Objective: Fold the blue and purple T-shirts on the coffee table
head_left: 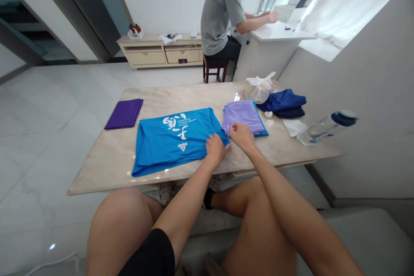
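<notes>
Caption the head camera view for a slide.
Left hand on a blue T-shirt, right hand at lilac cloth, on a marble table.

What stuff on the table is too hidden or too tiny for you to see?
All in the head view:
Inside the white plastic bag: its crumpled sides hide it.
Most of the blue cloth: the lilac cloth lies on top.
Part of the blue T-shirt: the left hand covers it.
The small white thing: too small to name.
The water bottle's label: too small to read.
</notes>
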Demonstrator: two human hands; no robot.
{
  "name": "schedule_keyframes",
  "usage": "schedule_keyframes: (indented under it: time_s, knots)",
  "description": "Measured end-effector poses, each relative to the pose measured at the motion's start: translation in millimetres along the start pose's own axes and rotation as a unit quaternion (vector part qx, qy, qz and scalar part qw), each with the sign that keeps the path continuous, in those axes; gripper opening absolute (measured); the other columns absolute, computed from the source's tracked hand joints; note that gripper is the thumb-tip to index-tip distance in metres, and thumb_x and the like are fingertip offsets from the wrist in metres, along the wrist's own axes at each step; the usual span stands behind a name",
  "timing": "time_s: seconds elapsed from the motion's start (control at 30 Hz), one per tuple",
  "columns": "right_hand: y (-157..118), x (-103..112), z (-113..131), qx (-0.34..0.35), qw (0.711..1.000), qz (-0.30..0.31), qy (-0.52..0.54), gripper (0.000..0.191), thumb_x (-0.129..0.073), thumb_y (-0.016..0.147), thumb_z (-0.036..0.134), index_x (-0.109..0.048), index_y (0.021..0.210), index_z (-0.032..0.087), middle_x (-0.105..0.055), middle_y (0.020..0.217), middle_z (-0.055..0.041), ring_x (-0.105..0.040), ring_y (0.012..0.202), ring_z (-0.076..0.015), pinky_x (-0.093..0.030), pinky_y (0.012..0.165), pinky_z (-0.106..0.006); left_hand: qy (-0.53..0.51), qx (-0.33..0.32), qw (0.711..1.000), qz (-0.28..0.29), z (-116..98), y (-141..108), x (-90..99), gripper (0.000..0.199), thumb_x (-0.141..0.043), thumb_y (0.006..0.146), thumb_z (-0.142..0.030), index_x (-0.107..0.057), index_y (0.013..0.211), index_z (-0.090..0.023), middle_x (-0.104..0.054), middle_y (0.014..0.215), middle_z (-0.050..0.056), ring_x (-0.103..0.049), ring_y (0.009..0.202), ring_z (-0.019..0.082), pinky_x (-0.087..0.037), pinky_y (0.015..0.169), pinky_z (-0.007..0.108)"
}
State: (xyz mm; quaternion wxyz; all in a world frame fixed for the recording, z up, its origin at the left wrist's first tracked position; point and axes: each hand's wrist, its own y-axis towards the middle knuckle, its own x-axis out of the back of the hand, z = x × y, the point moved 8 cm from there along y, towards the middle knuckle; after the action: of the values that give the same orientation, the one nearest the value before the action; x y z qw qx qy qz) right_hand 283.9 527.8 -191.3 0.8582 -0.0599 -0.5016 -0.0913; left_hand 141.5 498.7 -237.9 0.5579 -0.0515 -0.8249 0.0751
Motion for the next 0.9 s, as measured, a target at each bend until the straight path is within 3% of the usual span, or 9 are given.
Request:
schedule_keyframes:
  time_s: [0.1, 0.17, 0.3, 0.4, 0.53, 0.63, 0.77, 0.9]
  knots:
    - [3, -13, -10, -0.015, 0.999, 0.034, 0.032, 0.025, -0.062, 0.106, 0.028, -0.084, 0.111, 0.017, -0.085, 0.111, -0.0153, -0.079, 0.113, -0.0300, -0.057, 0.093, -0.031, 0.002, 0.000, 1.000, 0.010, 12, 0, -6.1, 0.038, -0.062, 0.107, -0.023, -0.067, 0.140, -0.004, -0.072, 0.138, 0.033, -0.074, 0.130, 0.038, -0.057, 0.104, 0.041]
    - [4, -29, -16, -0.056, 0.990, 0.094, 0.092, 0.023, -0.063, 0.106, 0.028, -0.082, 0.106, 0.016, -0.085, 0.105, -0.0156, -0.081, 0.106, -0.0293, -0.061, 0.090, -0.031, 0.000, -0.004, 1.000, 0.024, 26, -7, -4.8, 0.032, -0.058, 0.105, -0.015, -0.072, 0.132, -0.008, -0.077, 0.129, 0.030, -0.078, 0.122, 0.036, -0.057, 0.100, 0.040]
    - [-9, -69, -11, -0.132, 0.950, 0.230, 0.164, 0.031, -0.066, 0.109, 0.038, -0.079, 0.095, 0.013, -0.082, 0.082, -0.0152, -0.082, 0.074, -0.0282, -0.067, 0.069, -0.035, -0.037, -0.025, 0.998, 0.035, 57, -36, 4.6, 0.018, -0.067, 0.100, -0.020, -0.075, 0.115, -0.014, -0.082, 0.116, 0.021, -0.078, 0.113, 0.033, -0.054, 0.093, 0.037]
    - [-21, -87, -3, -0.159, 0.936, 0.274, 0.152, 0.045, -0.069, 0.108, 0.052, -0.077, 0.095, 0.010, -0.078, 0.073, -0.0176, -0.080, 0.064, -0.0305, -0.066, 0.060, -0.038, -0.094, -0.032, 0.995, 0.032, 81, -70, 8.6, 0.006, -0.070, 0.097, -0.020, -0.071, 0.102, -0.018, -0.080, 0.100, 0.010, -0.076, 0.098, 0.026, -0.049, 0.082, 0.032]
    - [-26, -92, 3, -0.172, 0.946, 0.249, 0.119, 0.059, -0.075, 0.100, 0.068, -0.077, 0.100, 0.010, -0.077, 0.073, -0.0169, -0.080, 0.067, -0.0309, -0.065, 0.059, -0.035, -0.203, -0.022, 0.979, 0.001, 112, -118, 6.1, 0.006, -0.067, 0.095, -0.020, -0.062, 0.092, -0.022, -0.067, 0.079, -0.003, -0.063, 0.074, 0.017, -0.039, 0.071, 0.029]
    - [-24, -91, 8, -0.180, 0.954, 0.216, 0.104, 0.051, -0.083, 0.096, 0.059, -0.076, 0.106, 0.009, -0.078, 0.077, -0.0148, -0.078, 0.066, -0.0290, -0.064, 0.059, -0.035, -0.279, -0.040, 0.959, 0.002, 120, -141, 1.0, 0.011, -0.068, 0.093, -0.021, -0.058, 0.090, -0.023, -0.061, 0.074, -0.006, -0.057, 0.070, 0.015, -0.036, 0.070, 0.028]
    - [-17, -82, 18, -0.193, 0.960, 0.170, 0.114, 0.032, -0.086, 0.090, 0.034, -0.074, 0.105, 0.009, -0.077, 0.081, -0.0123, -0.074, 0.065, -0.0260, -0.062, 0.058, -0.035, -0.275, -0.090, 0.957, 0.026, 109, -142, 12.0, 0.011, -0.068, 0.091, -0.018, -0.059, 0.090, -0.023, -0.065, 0.080, -0.004, -0.060, 0.076, 0.017, -0.038, 0.071, 0.029]
    - [-6, -66, 44, -0.149, 0.970, 0.098, 0.163, 0.019, -0.080, 0.089, 0.033, -0.072, 0.096, 0.017, -0.070, 0.074, -0.0035, -0.068, 0.066, -0.0211, -0.058, 0.057, -0.028, -0.225, -0.163, 0.960, 0.041, 93, -121, 48.4, 0.016, -0.075, 0.083, -0.015, -0.061, 0.087, -0.023, -0.073, 0.096, 0.001, -0.066, 0.091, 0.021, -0.043, 0.078, 0.031]
